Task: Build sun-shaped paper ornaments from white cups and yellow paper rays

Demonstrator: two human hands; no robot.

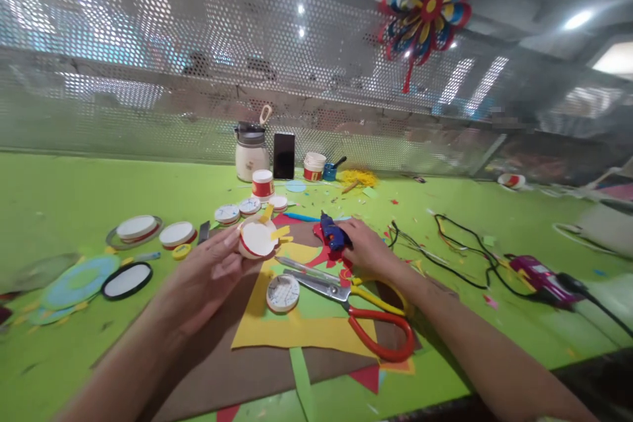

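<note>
White and red, the tub (pixel 258 239) with yellow strips (pixel 281 233) is, in the head view, gripped by the left hand (pixel 217 260) over a brown board (pixel 208 369), while the right hand (pixel 368 247) touches a blue glue gun (pixel 335 236), its hold partly hidden and impossible to tell, beyond scissors (pixel 326 288) near a round lid (pixel 283 293).

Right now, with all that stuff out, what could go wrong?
The scissors lie open, tips toward the left hand, so a careless reach might mean a poke. The black cord lies in loops to the right of the right hand and could snag. The yellow strips stick out from the white cup and may bend if bumped.
</note>
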